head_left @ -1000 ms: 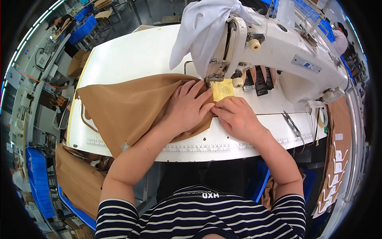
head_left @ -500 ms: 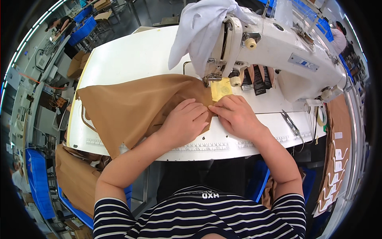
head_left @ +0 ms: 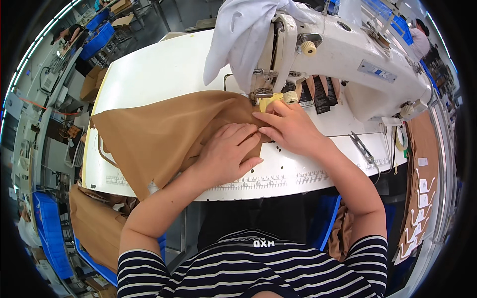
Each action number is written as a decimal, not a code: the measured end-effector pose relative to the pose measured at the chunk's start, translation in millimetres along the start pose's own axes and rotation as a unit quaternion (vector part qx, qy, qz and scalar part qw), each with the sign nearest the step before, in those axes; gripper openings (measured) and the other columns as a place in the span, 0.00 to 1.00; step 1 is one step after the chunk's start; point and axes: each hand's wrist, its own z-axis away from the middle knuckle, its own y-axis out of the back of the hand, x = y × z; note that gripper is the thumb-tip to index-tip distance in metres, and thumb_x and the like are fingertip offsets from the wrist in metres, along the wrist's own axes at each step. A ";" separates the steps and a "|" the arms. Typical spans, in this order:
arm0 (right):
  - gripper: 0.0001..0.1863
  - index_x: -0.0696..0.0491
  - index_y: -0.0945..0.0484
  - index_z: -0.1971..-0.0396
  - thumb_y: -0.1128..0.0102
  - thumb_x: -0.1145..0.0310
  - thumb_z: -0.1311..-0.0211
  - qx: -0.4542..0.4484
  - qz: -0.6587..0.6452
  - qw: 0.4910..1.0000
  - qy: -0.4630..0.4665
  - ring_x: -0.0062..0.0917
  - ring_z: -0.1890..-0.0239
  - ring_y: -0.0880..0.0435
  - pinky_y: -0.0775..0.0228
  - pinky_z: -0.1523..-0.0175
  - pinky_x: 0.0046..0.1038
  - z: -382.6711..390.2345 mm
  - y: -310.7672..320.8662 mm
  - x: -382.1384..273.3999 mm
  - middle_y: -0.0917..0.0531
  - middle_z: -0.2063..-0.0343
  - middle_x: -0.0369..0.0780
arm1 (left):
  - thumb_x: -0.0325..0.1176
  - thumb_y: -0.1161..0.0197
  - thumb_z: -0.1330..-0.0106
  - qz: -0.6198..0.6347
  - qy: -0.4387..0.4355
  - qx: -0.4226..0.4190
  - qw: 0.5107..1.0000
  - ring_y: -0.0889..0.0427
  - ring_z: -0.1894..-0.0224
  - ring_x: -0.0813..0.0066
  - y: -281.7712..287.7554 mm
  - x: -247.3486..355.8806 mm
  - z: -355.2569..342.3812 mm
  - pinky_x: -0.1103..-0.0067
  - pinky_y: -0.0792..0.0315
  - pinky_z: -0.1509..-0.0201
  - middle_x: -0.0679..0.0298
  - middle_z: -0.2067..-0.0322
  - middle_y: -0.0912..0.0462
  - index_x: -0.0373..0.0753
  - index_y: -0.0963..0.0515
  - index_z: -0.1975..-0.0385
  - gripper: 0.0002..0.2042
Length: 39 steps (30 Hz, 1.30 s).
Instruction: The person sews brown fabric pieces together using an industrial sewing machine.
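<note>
A piece of brown fabric (head_left: 156,136) spreads across the white sewing table, one edge under the presser foot (head_left: 263,95) of a white sewing machine (head_left: 365,62). My left hand (head_left: 226,153) lies on the fabric with its fingers stretched toward the needle area and its thumb apart. On the fabric's right edge, just below the foot, rest the spread index finger and thumb of my right hand (head_left: 294,128). The right thumb meets the left fingertips. A yellow plate (head_left: 268,103) shows partly behind my right hand.
Thread snips (head_left: 361,146) lie to the right, near a printed ruler strip (head_left: 248,183). Black labels (head_left: 322,94) sit under the machine arm. White cloth (head_left: 243,37) drapes over the machine head. More brown fabric (head_left: 97,223) hangs over a blue bin at lower left.
My right hand has moved up toward the presser foot, its index finger and thumb parting. My left thumb has spread out. The fabric's edge has shifted slightly left and up.
</note>
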 end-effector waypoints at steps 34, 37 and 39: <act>0.17 0.45 0.16 0.50 0.35 0.60 0.39 0.050 0.109 0.993 -0.018 0.33 0.56 0.25 0.34 0.50 0.35 1.2 -10.7 5.3 0.19 0.65 0.36 | 0.46 0.31 0.42 0.036 0.000 -0.018 0.999 0.27 0.43 0.57 6.4 -6.1 1.0 0.62 0.34 0.36 0.58 0.45 0.26 0.36 0.24 0.46 0.27; 0.17 0.45 0.16 0.50 0.35 0.60 0.39 0.046 0.087 0.995 -0.018 0.33 0.57 0.26 0.33 0.51 0.35 1.5 -9.8 7.6 0.19 0.66 0.35 | 0.47 0.31 0.40 0.039 0.020 -0.045 0.998 0.28 0.41 0.55 10.7 -5.5 1.1 0.61 0.35 0.35 0.58 0.44 0.25 0.37 0.24 0.43 0.28; 0.17 0.44 0.16 0.50 0.35 0.61 0.39 0.048 0.085 0.995 -0.003 0.30 0.62 0.24 0.33 0.54 0.34 3.6 -6.3 8.7 0.21 0.64 0.34 | 0.47 0.31 0.40 0.035 0.017 -0.043 0.998 0.28 0.41 0.55 9.9 -5.0 1.4 0.61 0.35 0.36 0.58 0.44 0.25 0.37 0.24 0.43 0.28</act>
